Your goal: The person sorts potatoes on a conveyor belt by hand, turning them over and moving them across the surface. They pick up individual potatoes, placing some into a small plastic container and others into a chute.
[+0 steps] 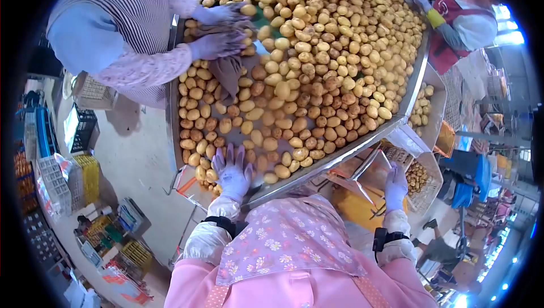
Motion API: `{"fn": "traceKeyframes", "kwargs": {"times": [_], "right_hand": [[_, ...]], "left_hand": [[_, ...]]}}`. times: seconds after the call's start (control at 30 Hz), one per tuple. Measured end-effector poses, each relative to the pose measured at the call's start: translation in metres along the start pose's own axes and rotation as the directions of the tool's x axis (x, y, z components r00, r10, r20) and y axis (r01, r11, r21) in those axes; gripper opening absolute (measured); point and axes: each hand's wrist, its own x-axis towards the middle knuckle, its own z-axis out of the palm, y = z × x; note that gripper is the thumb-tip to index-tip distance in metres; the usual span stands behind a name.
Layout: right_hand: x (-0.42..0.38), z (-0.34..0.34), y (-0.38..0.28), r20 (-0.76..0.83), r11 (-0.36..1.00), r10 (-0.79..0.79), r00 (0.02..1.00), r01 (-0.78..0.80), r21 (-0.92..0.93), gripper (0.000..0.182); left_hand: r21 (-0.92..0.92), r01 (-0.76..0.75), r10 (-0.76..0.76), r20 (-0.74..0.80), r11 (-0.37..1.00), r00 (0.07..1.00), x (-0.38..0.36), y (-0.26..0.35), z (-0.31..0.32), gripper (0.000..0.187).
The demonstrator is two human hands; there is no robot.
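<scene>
A wide metal table [170, 104] holds a thick layer of yellow-brown potatoes [334, 59]. My left hand [233, 173], in a pale purple glove, lies at the table's near edge with its fingers spread, touching or just beside a few potatoes, and holds nothing. Off the table to the right, my right hand [396, 186], gloved alike, is near the rim of a side chute [371, 172]; its fingers look bent and what they hold, if anything, cannot be made out. A brown cloth [228, 76] lies among the potatoes at the left.
A co-worker in a striped apron [136, 8] reaches over the table from the left with both gloved hands. Another person in a red apron [453, 11] stands at the far right. Crates [85, 178] stand on the floor at left; potato-filled bins [419, 178] hang at right.
</scene>
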Motion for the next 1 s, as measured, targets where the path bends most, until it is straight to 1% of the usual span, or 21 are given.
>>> {"fn": "traceKeyframes", "kwargs": {"times": [0.1,0.17,0.2,0.23,0.27,0.3,0.33,0.37,0.43,0.5,0.57,0.67,0.7,0.73,0.77,0.8,0.83,0.87,0.9,0.93,1.0], "right_hand": [[0.025,0.019,-0.022,0.186,0.753,0.015,0.982,0.112,-0.648,0.039],[0.048,0.05,-0.094,0.155,0.939,-0.206,0.966,0.24,-0.245,0.035],[0.062,0.071,-0.153,0.316,0.982,-0.003,0.949,0.062,-0.179,0.032],[0.049,0.107,-0.171,0.178,0.917,-0.39,0.904,0.399,-0.019,0.03],[0.043,0.134,-0.206,0.331,0.905,-0.423,0.843,0.376,0.199,0.028],[0.038,0.19,-0.207,0.067,0.511,-0.824,0.562,0.689,0.514,0.026],[0.022,0.171,-0.282,0.407,0.79,-0.604,0.685,0.447,0.419,0.025],[0.009,0.206,-0.3,0.591,0.783,-0.531,0.607,0.618,0.068,0.025],[-0.004,0.235,-0.322,0.529,0.756,-0.573,0.626,0.653,0.046,0.027],[-0.011,0.24,-0.337,0.671,0.606,-0.508,0.54,0.778,-0.168,0.028],[-0.002,0.234,-0.319,0.608,0.72,-0.583,0.539,0.689,0.08,0.021],[0.005,0.188,-0.26,0.292,0.803,-0.581,0.76,0.477,0.357,0.022],[0.005,0.16,-0.225,0.238,0.835,-0.512,0.825,0.413,0.364,0.024],[0.002,0.151,-0.164,0.362,0.906,-0.34,0.868,0.198,0.375,0.024],[0.006,0.087,-0.18,0.328,0.998,0.037,0.944,-0.054,0.045,0.02],[-0.007,0.085,-0.085,0.266,0.772,0.107,0.958,-0.248,0.585,0.021],[-0.003,0.045,-0.062,0.082,0.992,-0.126,0.989,0.125,0.019,0.024],[-0.005,0.024,-0.012,0.12,0.966,0.05,0.991,-0.018,-0.257,0.028],[-0.009,0.006,0.02,0.089,0.912,0.078,0.993,-0.034,-0.409,0.03],[-0.01,-0.003,0.036,0.056,0.835,0.101,0.993,-0.054,-0.548,0.031],[0.015,0.015,-0.016,0.025,0.898,-0.031,0.999,0.039,-0.439,0.035]], "left_hand": [[-0.027,-0.012,0.012,0.004,1.0,1.0,0.001,-0.003,-0.002,0.062],[-0.031,0.005,-0.004,0.028,1.0,1.0,0.002,-0.003,-0.005,0.062],[-0.027,0.007,-0.005,0.049,1.0,0.999,0.001,-0.003,-0.006,0.062],[-0.027,0.014,-0.012,0.057,1.0,0.998,-0.001,-0.003,-0.007,0.062],[-0.042,0.007,-0.005,0.046,0.999,0.999,0.0,-0.002,-0.009,0.061],[-0.055,-0.001,0.003,0.031,0.998,1.0,0.002,-0.004,-0.01,0.061],[-0.047,0.004,-0.002,0.033,0.999,0.999,0.0,-0.009,-0.007,0.061],[-0.103,-0.015,0.015,-0.007,0.995,1.0,-0.003,-0.016,-0.002,0.057],[-0.153,-0.033,0.027,-0.046,0.988,0.999,-0.008,-0.026,0.0,0.053],[-0.43,0.068,-0.171,-0.206,0.9,0.963,-0.018,-0.035,-0.004,0.05],[-0.366,0.063,-0.174,-0.279,0.929,0.944,-0.014,-0.045,-0.013,0.046],[-0.313,0.057,-0.125,-0.201,0.948,0.972,0.011,-0.048,-0.028,0.042],[-0.319,0.061,-0.131,-0.201,0.946,0.971,0.02,-0.047,-0.029,0.042],[-0.295,0.051,-0.113,-0.198,0.954,0.974,0.03,-0.048,-0.029,0.042],[-0.27,0.037,-0.092,-0.196,0.962,0.976,0.039,-0.049,-0.027,0.041],[-0.245,0.077,-0.118,-0.156,0.966,0.981,0.044,-0.055,-0.017,0.051],[-0.25,0.072,-0.114,-0.16,0.966,0.98,0.048,-0.049,-0.01,0.051],[-0.103,0.133,-0.146,-0.134,0.986,0.98,0.052,-0.037,-0.005,0.059],[0.049,0.194,-0.187,-0.115,0.98,0.976,0.052,-0.026,0.003,0.067],[-0.036,0.13,-0.132,-0.066,0.991,0.989,0.048,-0.02,0.029,0.081],[-0.079,-0.024,0.037,0.17,0.997,0.985,0.033,0.038,0.015,0.084]]}}
